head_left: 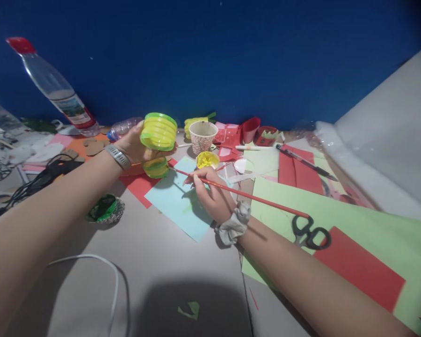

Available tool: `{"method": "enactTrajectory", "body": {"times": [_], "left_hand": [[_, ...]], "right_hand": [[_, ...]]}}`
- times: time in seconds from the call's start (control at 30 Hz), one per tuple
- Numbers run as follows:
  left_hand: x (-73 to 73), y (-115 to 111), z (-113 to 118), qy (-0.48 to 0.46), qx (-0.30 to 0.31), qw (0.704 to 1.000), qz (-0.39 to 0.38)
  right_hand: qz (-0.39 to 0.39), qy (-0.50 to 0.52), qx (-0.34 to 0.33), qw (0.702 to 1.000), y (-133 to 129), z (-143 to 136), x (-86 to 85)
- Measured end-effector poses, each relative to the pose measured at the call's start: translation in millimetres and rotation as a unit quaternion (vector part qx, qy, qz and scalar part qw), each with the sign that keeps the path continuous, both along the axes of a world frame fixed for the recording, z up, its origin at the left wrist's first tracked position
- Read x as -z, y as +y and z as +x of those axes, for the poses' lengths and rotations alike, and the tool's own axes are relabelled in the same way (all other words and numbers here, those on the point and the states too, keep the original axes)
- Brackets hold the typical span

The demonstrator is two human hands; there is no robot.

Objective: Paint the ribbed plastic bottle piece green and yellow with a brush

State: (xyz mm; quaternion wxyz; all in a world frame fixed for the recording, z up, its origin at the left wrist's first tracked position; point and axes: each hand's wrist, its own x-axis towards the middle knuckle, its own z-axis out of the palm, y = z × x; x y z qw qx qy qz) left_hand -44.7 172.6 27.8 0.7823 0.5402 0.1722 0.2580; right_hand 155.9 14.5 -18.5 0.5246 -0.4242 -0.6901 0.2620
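Note:
My left hand is closed around a ribbed, see-through plastic piece painted yellow and green. Below my fingers shows another yellow-green part; I cannot tell whether both are one piece. In my right hand is a long red paintbrush, pinched near its front, with its tip at the lower yellow-green part. Just beyond my right hand sits a small cup of yellow paint. A light blue sheet lies under both hands, with a red sheet beside it.
A patterned paper cup stands behind the paint. At left are a cup with green paint, a tall red-capped bottle and black cables. Scissors and a red sheet rest on green paper at right. A white cable crosses the table.

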Motion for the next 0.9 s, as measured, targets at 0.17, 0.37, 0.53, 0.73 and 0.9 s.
{"method": "enactTrajectory", "body": {"times": [0.17,0.37,0.53,0.73,0.9], "left_hand": [[1.8,0.9,-1.5,-0.001,-0.004,1.000,0.005],[2.9,3.5,-1.0,0.010,-0.006,1.000,0.003],[3.2,3.7,-0.4,0.002,-0.015,1.000,0.005],[3.2,3.2,-0.2,0.000,-0.001,1.000,0.005],[3.1,1.8,-0.7,-0.005,0.003,1.000,0.015]], "right_hand": [[-0.003,-0.003,-0.038,0.999,-4.2,-2.2,-2.7],[-0.008,0.003,0.016,1.000,2.1,-0.3,-0.1],[-0.006,-0.004,0.002,1.000,-1.9,-2.6,-2.4],[-0.013,-0.014,-0.032,0.999,-6.6,-5.2,-4.4],[-0.016,-0.007,-0.045,0.999,-3.8,-3.8,-3.0]]}}
